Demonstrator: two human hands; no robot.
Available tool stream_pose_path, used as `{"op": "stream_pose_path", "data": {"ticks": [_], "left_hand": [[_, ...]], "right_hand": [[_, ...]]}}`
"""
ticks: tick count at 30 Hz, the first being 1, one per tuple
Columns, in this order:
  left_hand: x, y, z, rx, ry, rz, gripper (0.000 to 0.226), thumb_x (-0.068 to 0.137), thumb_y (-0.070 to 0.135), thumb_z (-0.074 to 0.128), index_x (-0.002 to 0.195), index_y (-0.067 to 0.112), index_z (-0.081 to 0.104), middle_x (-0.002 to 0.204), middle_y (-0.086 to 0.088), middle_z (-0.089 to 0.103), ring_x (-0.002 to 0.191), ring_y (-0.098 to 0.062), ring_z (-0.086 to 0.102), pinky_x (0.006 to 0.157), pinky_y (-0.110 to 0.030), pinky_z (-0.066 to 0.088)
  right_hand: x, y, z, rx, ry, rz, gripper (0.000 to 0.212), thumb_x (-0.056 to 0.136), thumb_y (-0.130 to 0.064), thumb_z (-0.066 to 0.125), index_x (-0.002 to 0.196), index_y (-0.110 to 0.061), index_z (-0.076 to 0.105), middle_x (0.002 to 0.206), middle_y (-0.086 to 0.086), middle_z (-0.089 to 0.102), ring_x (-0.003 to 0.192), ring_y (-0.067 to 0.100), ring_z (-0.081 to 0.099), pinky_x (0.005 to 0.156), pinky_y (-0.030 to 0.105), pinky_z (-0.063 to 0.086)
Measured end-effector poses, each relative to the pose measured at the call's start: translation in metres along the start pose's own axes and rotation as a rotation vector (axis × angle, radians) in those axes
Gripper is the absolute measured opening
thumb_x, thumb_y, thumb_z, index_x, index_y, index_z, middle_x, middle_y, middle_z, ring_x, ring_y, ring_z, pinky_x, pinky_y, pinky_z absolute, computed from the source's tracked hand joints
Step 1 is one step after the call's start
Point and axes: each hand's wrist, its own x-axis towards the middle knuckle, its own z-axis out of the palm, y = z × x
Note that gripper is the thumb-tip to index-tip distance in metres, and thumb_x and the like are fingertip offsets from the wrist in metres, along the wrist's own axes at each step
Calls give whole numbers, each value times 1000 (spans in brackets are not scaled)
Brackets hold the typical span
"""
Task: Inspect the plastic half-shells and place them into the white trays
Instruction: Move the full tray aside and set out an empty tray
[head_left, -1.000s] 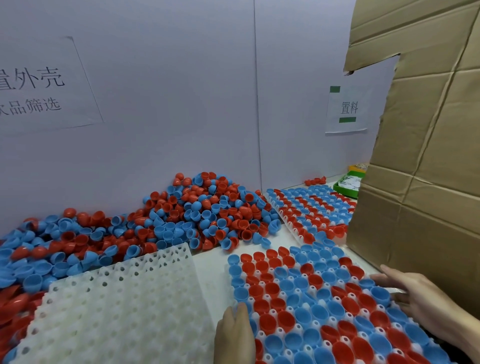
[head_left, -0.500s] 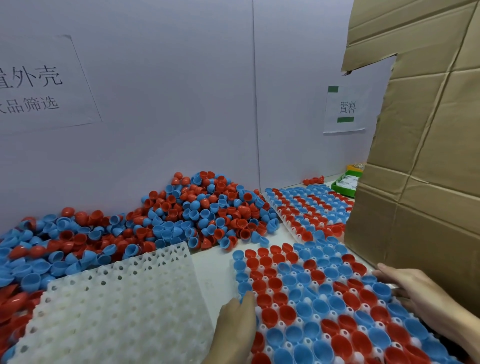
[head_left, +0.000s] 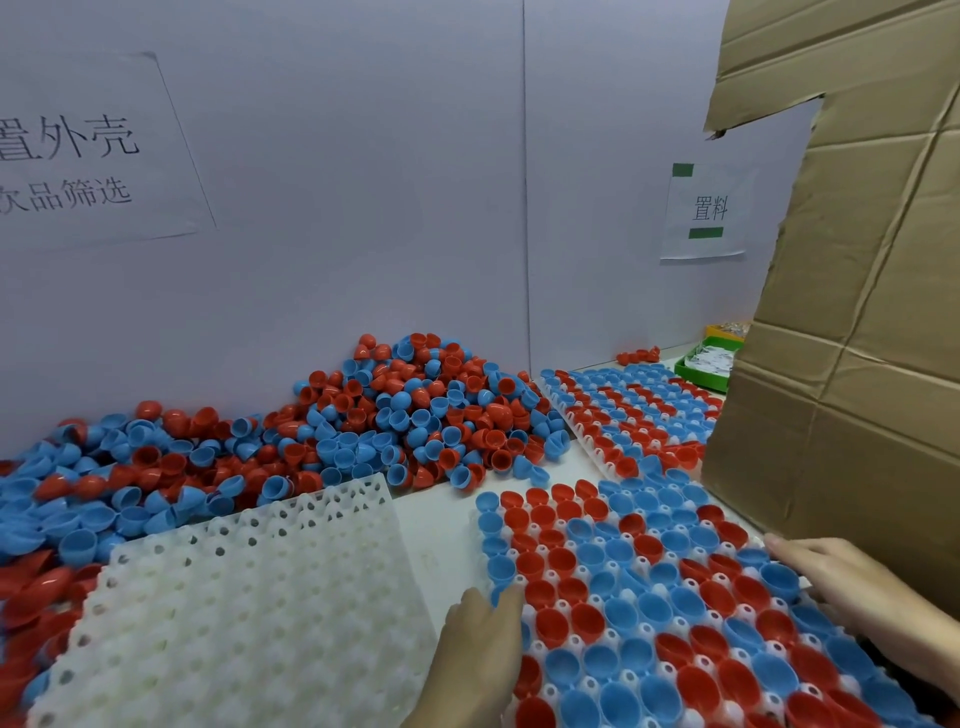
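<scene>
A white tray (head_left: 642, 562) filled with red and blue half-shells, open side up, lies at the lower right. My left hand (head_left: 483, 654) touches its left edge with straight fingers. My right hand (head_left: 852, 587) lies along its right edge, fingers stretched out flat. An empty white tray (head_left: 249, 613) sits to the left, partly resting on loose shells. A big pile of loose red and blue half-shells (head_left: 415, 415) runs along the wall behind it.
A second filled tray (head_left: 628, 415) lies farther back, against the wall corner. A large cardboard sheet (head_left: 841, 364) stands upright on the right, close to my right hand. A green bin (head_left: 706, 366) shows behind it. Paper signs hang on the wall.
The filled tray has slid a little away from me and to the right between both hands. My left hand moved forward along its left edge.
</scene>
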Motion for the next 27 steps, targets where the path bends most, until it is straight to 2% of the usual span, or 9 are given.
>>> {"op": "stream_pose_path", "data": {"ticks": [3,8,10,12,15,18,21,27], "left_hand": [[1,-3,-6,-5,0,11,45,106,43,27,138,15,42,142,-4,44,111,-12,42,94,-28,37],[2,1,-13,48,-31,-8,31,106,43,24,112,21,44,112,2,49,100,-10,49,87,-28,37],[3,3,-16,74,-34,-15,31,106,43,23,108,21,44,104,3,50,94,-9,51,86,-28,38],[1,3,-20,101,-41,-28,35,106,44,23,113,19,47,108,1,52,97,-11,52,87,-28,40],[-3,1,-26,153,-41,-56,50,106,46,23,133,13,51,129,-6,55,115,-17,53,98,-31,43],[-8,1,-27,180,-40,-72,55,106,48,23,140,12,46,142,-11,49,128,-20,49,109,-34,40],[-13,1,-27,175,-40,-74,58,105,52,24,144,14,42,146,-9,45,129,-18,48,108,-31,40],[-21,-2,-29,183,-46,-75,69,101,62,25,153,16,24,157,-6,35,138,-17,42,113,-31,35]], "right_hand": [[-2,-1,2,22,-20,7,36,96,-52,51,94,-22,72,80,-8,75,85,15,66,64,32,47],[-6,0,9,62,-17,-3,28,95,-52,52,92,-26,62,86,-8,61,77,9,54,83,38,43],[-10,-1,12,44,-17,-17,26,95,-51,51,93,-27,62,89,-8,60,78,9,53,76,37,44],[-15,-5,15,12,-15,-35,26,96,-51,49,94,-29,61,93,-7,60,82,11,55,65,34,45],[-18,-10,20,-17,-42,-67,26,97,-51,46,97,-29,60,96,-8,59,82,8,54,61,28,44],[-19,-16,25,-26,-59,-95,26,97,-51,45,95,-29,59,94,-12,57,82,4,53,60,26,43],[-18,-20,26,-34,-65,-117,25,97,-51,46,88,-32,59,90,-16,58,85,5,56,57,25,46],[-14,-29,30,-45,-75,-147,29,97,-51,47,87,-29,64,96,-6,66,85,12,62,59,27,51]]}}
